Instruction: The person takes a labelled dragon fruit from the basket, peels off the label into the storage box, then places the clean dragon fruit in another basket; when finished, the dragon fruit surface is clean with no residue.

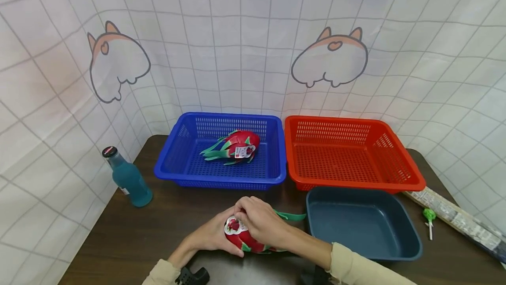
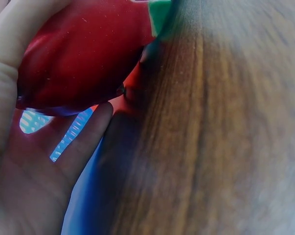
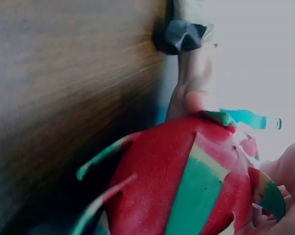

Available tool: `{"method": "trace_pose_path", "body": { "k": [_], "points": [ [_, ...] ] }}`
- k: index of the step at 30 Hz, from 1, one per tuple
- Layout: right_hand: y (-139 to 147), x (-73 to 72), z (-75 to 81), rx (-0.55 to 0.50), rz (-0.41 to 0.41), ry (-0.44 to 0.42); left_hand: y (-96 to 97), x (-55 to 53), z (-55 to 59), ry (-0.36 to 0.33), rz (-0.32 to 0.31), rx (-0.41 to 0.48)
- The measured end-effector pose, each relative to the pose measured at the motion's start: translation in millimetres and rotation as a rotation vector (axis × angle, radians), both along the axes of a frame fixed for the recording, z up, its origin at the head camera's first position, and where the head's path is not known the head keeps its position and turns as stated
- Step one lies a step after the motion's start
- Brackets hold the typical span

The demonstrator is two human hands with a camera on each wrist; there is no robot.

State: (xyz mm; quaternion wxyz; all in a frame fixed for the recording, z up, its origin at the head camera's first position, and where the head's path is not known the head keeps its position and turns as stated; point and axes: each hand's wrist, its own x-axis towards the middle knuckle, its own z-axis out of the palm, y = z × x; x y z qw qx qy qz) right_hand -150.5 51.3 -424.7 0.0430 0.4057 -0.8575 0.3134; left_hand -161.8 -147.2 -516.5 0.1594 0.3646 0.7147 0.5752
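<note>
Low over the table's front, my left hand (image 1: 213, 234) grips a red dragon fruit (image 1: 246, 237) by its left end, thumb in front. The fruit has green-tipped scales, and a green leaf (image 1: 291, 216) sticks out to the right. A white sticker (image 1: 233, 229) with a fruit picture faces up near its left end. Over the fruit's top lies my right hand (image 1: 262, 221), with thumb and fingers curled at the sticker's upper edge. In the left wrist view, the smooth red end of the fruit (image 2: 88, 54) rests between thumb and fingers; its right part is hidden by my right arm in the head view.
A second dragon fruit (image 1: 247, 140) lies in the blue basket (image 1: 219, 180) at the back. Beside that stands a red basket (image 1: 356, 184), with a dark blue tray (image 1: 356, 223) before it. A blue bottle (image 1: 132, 182) stands left; a green lollipop (image 1: 428, 214) lies right.
</note>
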Motion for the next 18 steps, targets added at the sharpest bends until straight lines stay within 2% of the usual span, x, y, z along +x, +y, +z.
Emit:
{"method": "trace_pose_path", "body": {
  "k": [6,11,14,16,18],
  "points": [
    [4,0.0,0.5,-0.073,-0.015,-0.117,0.0,-0.2,-0.1,-0.017,-0.004,0.001],
    [6,-1.0,-5.3,-0.148,-0.024,-0.185,1.0,-2.0,1.0,-0.020,0.008,-0.017],
    [8,-3.0,-8.3,-0.256,-0.020,-0.299,1.1,-3.1,2.3,-0.028,0.030,-0.045],
    [10,-4.5,-8.6,-0.374,-0.023,-0.416,0.7,-2.5,2.8,-0.032,0.044,-0.064],
    [13,-6.5,-7.0,-0.493,-0.028,-0.496,1.0,-1.5,2.6,-0.039,0.060,-0.074]
  ]
}}
